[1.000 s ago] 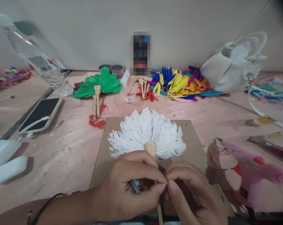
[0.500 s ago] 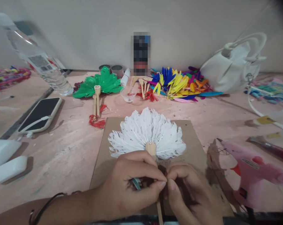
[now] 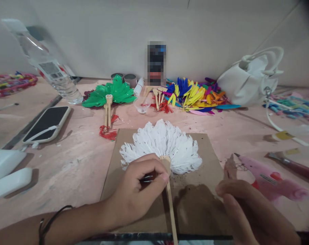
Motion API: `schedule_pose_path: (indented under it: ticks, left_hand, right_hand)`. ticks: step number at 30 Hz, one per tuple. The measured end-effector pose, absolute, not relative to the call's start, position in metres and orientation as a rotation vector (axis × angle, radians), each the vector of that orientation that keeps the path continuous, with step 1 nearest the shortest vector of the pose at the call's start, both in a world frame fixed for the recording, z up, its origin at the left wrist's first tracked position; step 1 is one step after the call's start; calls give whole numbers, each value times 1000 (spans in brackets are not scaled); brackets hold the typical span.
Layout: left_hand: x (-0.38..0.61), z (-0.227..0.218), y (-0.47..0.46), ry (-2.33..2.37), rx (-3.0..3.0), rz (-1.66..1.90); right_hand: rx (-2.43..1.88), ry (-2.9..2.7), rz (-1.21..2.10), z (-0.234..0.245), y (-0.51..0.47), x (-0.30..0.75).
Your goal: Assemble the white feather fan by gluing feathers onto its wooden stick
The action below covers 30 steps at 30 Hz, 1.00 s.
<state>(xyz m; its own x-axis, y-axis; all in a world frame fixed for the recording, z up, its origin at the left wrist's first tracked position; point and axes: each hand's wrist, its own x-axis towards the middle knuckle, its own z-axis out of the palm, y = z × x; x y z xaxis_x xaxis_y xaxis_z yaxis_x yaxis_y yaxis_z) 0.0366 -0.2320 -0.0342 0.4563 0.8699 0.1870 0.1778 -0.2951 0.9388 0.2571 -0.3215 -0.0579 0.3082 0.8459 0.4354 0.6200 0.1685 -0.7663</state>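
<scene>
A white feather fan (image 3: 160, 146) lies spread on a sheet of brown cardboard (image 3: 195, 200), its wooden handle (image 3: 172, 211) running down towards me. My left hand (image 3: 141, 190) is closed, thumb and index finger pinched at the side of the handle's upper part. Thin metal prongs that look like tweezers (image 3: 147, 178) show within its curled fingers. At the cardboard's right edge, my right hand (image 3: 253, 207) is slightly blurred, thumb close against the index finger; whatever it may pinch is hidden. Just beyond it lies a pink glue gun (image 3: 269, 177).
Coloured feathers (image 3: 192, 93), a green feather fan (image 3: 110, 93) and tasselled wooden handles (image 3: 107, 112) lie at the back. A water bottle (image 3: 52, 68) and phone (image 3: 48, 122) are left. A white bag (image 3: 248, 81) and brush (image 3: 294, 165) are right.
My right hand has parted from my left and moved right towards the glue gun. My left hand has shifted slightly left and up along the handle. The view has moved slightly.
</scene>
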Motion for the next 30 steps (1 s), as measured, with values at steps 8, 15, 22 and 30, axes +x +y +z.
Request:
schedule_pose_path:
  ticks: [8,15,22,30]
  left_hand:
    - [37,-36,-231,833,1752,950]
    - [38,-34,-232,757,1741,856]
    - [37,-35,-229,711,1640,682]
    - [32,-26,-231,741,1768,586]
  right_hand:
    - [-1494,-1532,259,-64,-312,267]
    - [-1200,-1750,297,-53,-302,236]
    - [-1091,-1795,308,-50,-295,230]
    - [-1216,-1559,423,-52,-303,227]
